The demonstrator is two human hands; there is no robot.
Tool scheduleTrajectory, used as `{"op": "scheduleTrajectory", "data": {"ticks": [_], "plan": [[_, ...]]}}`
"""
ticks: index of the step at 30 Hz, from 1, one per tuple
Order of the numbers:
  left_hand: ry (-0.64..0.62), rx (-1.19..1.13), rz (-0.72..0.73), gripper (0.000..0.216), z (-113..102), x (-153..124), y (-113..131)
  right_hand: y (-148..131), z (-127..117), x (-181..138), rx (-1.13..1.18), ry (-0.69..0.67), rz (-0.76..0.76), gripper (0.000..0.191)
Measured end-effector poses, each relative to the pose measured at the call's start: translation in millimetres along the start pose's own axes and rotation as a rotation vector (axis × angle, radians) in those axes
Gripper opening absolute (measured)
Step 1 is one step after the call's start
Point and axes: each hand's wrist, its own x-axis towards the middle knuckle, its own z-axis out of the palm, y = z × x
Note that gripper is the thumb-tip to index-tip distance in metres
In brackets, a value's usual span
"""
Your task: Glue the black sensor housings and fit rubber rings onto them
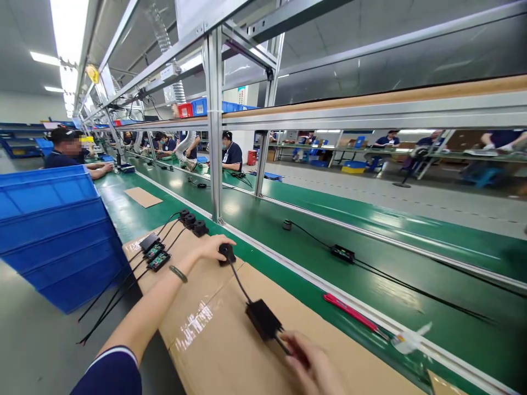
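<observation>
My left hand [212,248] reaches across the cardboard [222,340] with its fingers closed on a black round cylindrical piece [226,252]. From that piece a black cable [241,282] runs to a black rectangular box [263,319] lying on the cardboard. Close to the box's near end, my right hand [310,362] pinches the black cable that comes out there. Left of my left hand lie several similar assemblies, with round black pieces [200,227] and cases showing green circuit boards [158,260]. Their loose cables hang over the cardboard's left edge.
Stacked blue bins [53,236] stand at the left. A red-handled tool [349,312] lies beside the metal rail. On the green conveyor [370,230] sits another cabled assembly [342,253]. A metal post [214,126] rises ahead. Other people [231,152] sit along the line.
</observation>
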Motion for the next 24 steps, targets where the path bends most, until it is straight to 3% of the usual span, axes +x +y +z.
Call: {"op": "scheduleTrajectory", "data": {"ticks": [4, 7, 11, 15, 19, 24], "plan": [[0.106, 0.055, -0.113, 0.032, -35.5, 14.3, -39.6, -40.4, 61.3, 52.3, 0.423, -0.088, 0.087, 0.029], [0.231, 0.079, -0.268, 0.035, -46.0, -4.0, -51.6, -55.2, 106.7, 72.1, 0.504, -0.124, 0.127, 0.039], [0.254, 0.059, -0.446, 0.040, -26.3, -63.0, -42.4, -73.0, 164.8, 79.8, 0.513, -0.190, 0.168, 0.049], [0.194, 0.038, -0.463, 0.062, 6.4, -108.8, -25.5, -96.8, 202.1, 81.2, 0.446, -0.268, 0.108, 0.049], [0.245, 0.112, -0.534, 0.057, 2.3, -117.0, -39.4, -104.1, 191.1, 72.8, 0.324, -0.342, -0.013, 0.056], [0.288, 0.192, -0.581, 0.029, -40.5, -127.4, -68.0, -75.7, 119.6, 37.9, 0.195, -0.322, -0.082, 0.045]]}}
